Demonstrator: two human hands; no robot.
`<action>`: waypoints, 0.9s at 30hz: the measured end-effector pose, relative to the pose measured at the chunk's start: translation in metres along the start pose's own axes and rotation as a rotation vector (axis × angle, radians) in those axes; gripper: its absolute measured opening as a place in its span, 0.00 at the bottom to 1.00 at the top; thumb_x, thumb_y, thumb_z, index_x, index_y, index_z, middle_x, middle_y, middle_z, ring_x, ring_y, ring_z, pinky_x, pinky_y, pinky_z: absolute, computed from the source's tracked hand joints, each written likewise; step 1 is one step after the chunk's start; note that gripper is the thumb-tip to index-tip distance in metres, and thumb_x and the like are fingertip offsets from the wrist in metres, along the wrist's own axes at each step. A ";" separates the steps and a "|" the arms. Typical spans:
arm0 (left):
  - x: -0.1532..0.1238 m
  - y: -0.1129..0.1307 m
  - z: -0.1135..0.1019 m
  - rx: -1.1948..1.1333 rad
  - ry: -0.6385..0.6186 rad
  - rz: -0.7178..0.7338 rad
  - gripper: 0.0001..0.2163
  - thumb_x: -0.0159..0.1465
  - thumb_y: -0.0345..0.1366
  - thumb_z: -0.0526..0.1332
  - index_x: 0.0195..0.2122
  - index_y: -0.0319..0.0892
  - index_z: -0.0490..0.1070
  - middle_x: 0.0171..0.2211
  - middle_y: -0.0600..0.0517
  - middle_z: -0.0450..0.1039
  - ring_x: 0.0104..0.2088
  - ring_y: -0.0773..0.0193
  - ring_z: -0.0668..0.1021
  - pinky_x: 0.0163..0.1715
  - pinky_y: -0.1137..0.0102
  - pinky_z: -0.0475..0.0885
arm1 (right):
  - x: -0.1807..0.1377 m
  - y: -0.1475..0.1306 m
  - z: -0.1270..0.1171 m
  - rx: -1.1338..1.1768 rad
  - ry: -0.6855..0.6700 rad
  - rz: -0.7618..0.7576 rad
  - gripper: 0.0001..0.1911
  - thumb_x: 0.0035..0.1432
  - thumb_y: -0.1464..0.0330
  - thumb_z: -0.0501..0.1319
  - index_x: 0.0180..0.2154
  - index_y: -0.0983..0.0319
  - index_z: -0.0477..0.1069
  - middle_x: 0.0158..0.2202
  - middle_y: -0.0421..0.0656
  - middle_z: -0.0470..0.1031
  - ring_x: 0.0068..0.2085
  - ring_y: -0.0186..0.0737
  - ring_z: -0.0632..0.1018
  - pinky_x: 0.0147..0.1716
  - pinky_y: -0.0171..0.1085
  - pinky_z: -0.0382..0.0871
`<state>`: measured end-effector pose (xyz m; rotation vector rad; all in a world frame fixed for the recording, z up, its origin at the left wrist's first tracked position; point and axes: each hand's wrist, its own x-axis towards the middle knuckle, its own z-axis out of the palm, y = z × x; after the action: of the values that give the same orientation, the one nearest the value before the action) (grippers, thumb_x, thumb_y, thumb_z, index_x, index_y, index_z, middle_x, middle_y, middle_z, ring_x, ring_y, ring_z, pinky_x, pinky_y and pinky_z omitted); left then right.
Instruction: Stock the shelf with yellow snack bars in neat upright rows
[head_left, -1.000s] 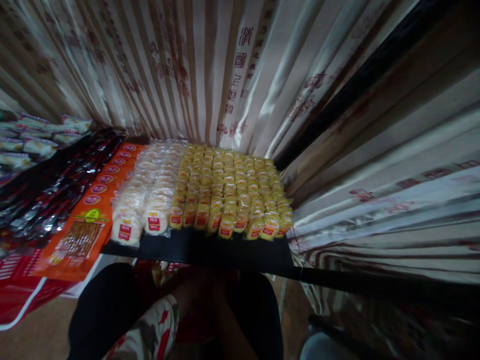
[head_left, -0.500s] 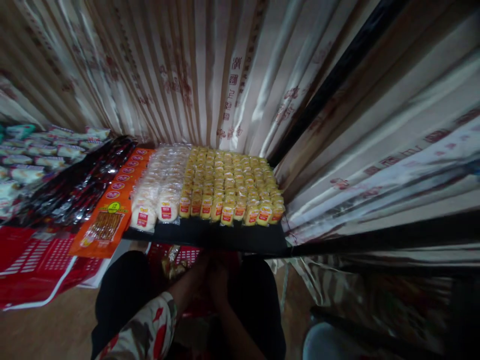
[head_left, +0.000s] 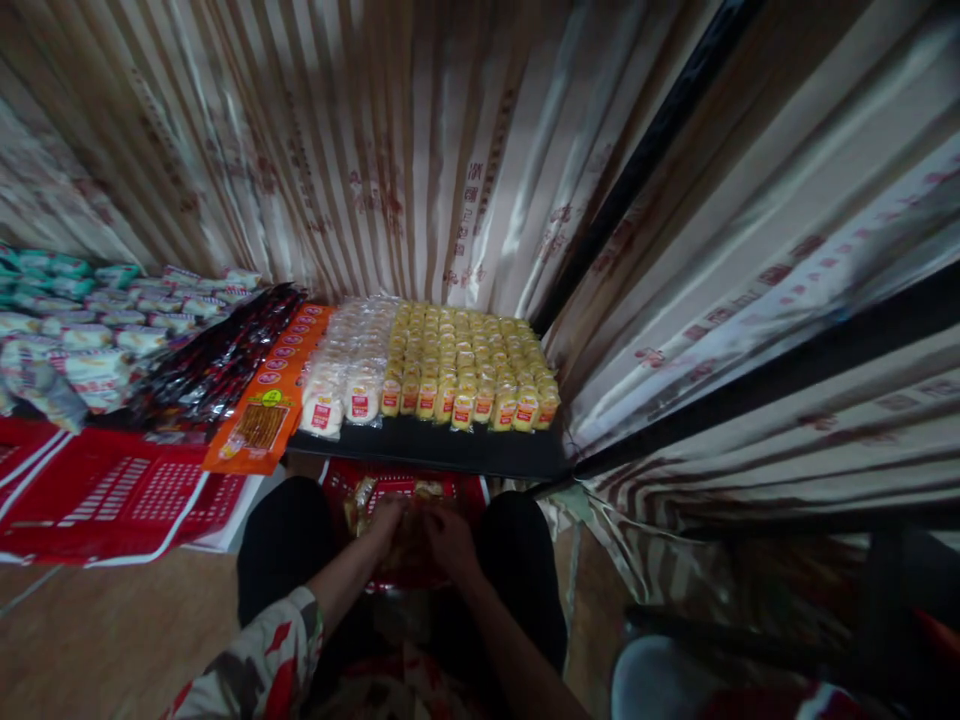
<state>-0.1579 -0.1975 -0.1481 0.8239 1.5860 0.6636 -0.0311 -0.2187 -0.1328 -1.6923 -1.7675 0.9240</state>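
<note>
Between my knees is a red basket [head_left: 480, 490] with small packets in clear, golden-looking wrap [head_left: 360, 500] inside. Both of my hands are down over it, close together. My left hand [head_left: 386, 525] is closed, its fingertips pointing toward the basket's middle. Facing it, my right hand [head_left: 450, 545] has its fingers bent together. Whatever lies between the fingertips is too dark and small to make out. Beyond the basket, on a black shelf [head_left: 442, 448], stand rows of yellow wrapped cakes [head_left: 465, 370] and white wrapped cakes [head_left: 334, 390].
Left along the shelf lie an orange snack packet [head_left: 262, 425], dark shiny packets [head_left: 217, 355] and white packets [head_left: 97, 340]. Another red basket [head_left: 112, 500] stands below them. A patterned curtain [head_left: 450, 150] hangs behind, and a pale round container [head_left: 652, 680] is at lower right.
My hands have come apart slightly and reach over the basket, whose contents show more. The view has shifted, bringing more of the left-hand goods into sight.
</note>
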 end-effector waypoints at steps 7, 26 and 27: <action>-0.014 0.021 -0.032 -0.001 -0.108 -0.054 0.03 0.51 0.31 0.56 0.27 0.40 0.67 0.21 0.57 0.66 0.24 0.69 0.71 0.22 0.76 0.65 | 0.000 -0.010 -0.037 -0.087 -0.056 -0.159 0.19 0.51 0.70 0.59 0.46 0.59 0.73 0.47 0.45 0.75 0.50 0.43 0.72 0.51 0.42 0.63; -0.036 0.129 0.008 0.723 -0.234 0.574 0.13 0.55 0.32 0.55 0.41 0.42 0.71 0.35 0.50 0.75 0.36 0.60 0.75 0.37 0.70 0.66 | -0.006 -0.020 -0.084 -0.221 0.178 -0.223 0.20 0.57 0.61 0.56 0.50 0.62 0.69 0.45 0.46 0.75 0.46 0.43 0.74 0.48 0.40 0.65; -0.036 0.135 0.011 0.717 -0.232 0.592 0.14 0.56 0.33 0.55 0.43 0.42 0.70 0.35 0.51 0.75 0.36 0.60 0.75 0.38 0.69 0.67 | -0.004 -0.020 -0.086 -0.225 0.210 -0.222 0.19 0.57 0.61 0.55 0.48 0.62 0.69 0.44 0.47 0.75 0.45 0.44 0.74 0.47 0.40 0.66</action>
<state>-0.1239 -0.1473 -0.0220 1.8762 1.3605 0.3657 0.0226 -0.2122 -0.0627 -1.6166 -1.9214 0.4480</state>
